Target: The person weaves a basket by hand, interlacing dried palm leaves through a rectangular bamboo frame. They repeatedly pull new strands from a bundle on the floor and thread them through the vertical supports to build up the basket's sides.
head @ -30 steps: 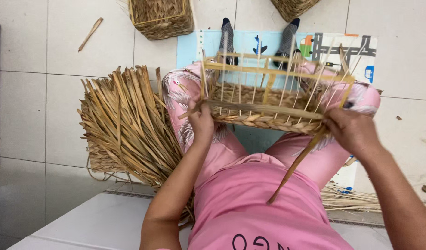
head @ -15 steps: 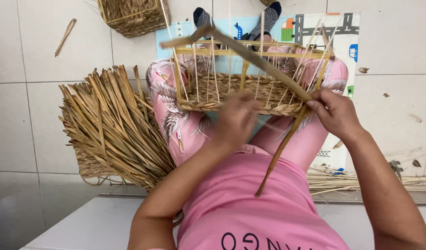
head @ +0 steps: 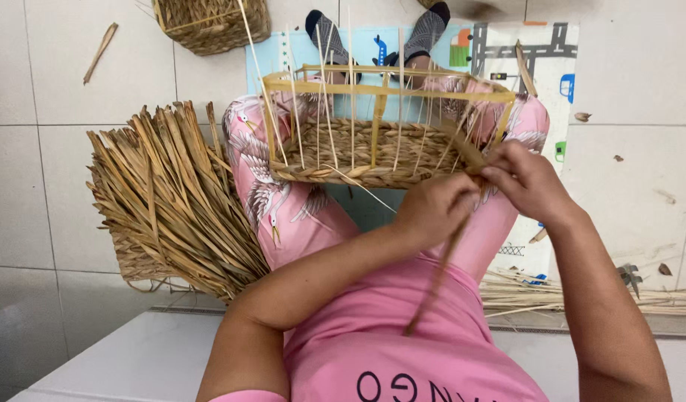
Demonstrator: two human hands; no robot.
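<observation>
Head view, only one cam. Top edge cuts off a second woven basket upper left & another at upper right, barely a sliver. Feet in dark socks partly behind the frame's upright stakes. Lower part of view filled by the person's pink shirt, which hides the lap beneath. Fingertips of both hands overlap at the basket corner, so exact finger positions are hard to make out.

Half-woven basket rests on the person's thighs, on pink patterned trousers; rectangular wooden frame on top, thin upright stakes, woven band round the base only. Left hand sits at the near right corner of the basket, fingers curled narrow, pinching the strand, a long flat tan strip that runs down from the corner across the shirt toward the lower centre. Right hand just beside the left, touching it, fingers bent onto the same corner of the weave where the strand enters; whether it grips the strand or only presses the weave, can't tell. A thin pale stake pokes loose from the front wall toward the left hand.

Big bundle of dry reed leaves on the tile floor left of the legs, touching the trouser leg. More loose stalks on the floor at right. Printed play mat under the legs. One stray stick upper left.
</observation>
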